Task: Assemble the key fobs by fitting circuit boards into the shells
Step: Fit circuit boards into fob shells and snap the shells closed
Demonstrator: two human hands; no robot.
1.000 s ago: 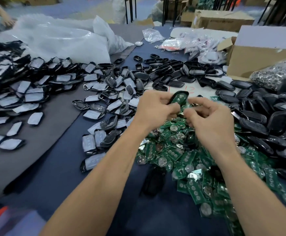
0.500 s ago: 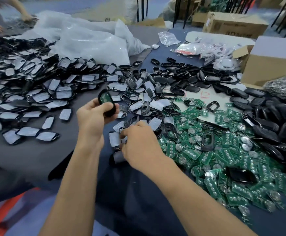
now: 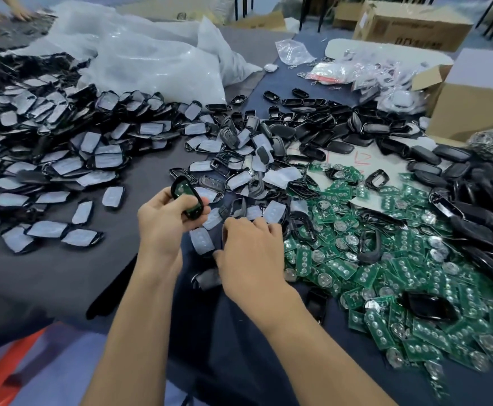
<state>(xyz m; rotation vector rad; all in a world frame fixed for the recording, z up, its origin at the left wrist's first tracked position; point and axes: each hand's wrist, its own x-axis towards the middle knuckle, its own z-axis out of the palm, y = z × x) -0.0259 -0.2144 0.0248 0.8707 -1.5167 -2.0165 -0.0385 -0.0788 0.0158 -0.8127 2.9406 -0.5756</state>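
Roughly mid-table, left hand [image 3: 163, 227] lifted off the dark blue cloth-covered table [image 3: 239, 361], forearm reaching in from the near edge, wrist straight, knuckles turned toward the left edge. Grips a black oval plastic key fob shell [image 3: 194, 210] by its lower end, thumb laid across the front, curled fingers behind. Seated inside it, a green circuit board [image 3: 184, 190], face up toward the camera. Long axis of that shell tilted: upper rounded end away toward the far edge and leaning slightly left, lower end down toward the right and buried in the grip.

Just right of it and lower, right hand [image 3: 251, 253], palm down, knuckles up, forearm coming in from the near right corner. Fingers bent down onto scattered black shell halves faced with pale protective film [image 3: 63, 165], a spread running from there to the far left corner. Fingertips hidden among the pieces, so cannot tell whether pinching one or merely resting.

Beside the right hand, toward the right edge, a heap of loose green circuit boards with round silver cells [image 3: 342, 268]. Beyond that, along the right edge, glossy black bare shell halves [image 3: 474, 224]. At the far edge, crumpled clear plastic bags [image 3: 151, 63]; at the far right corner, a brown cardboard box [image 3: 474, 112]. Under the left-hand pile, a grey mat [image 3: 49, 273].
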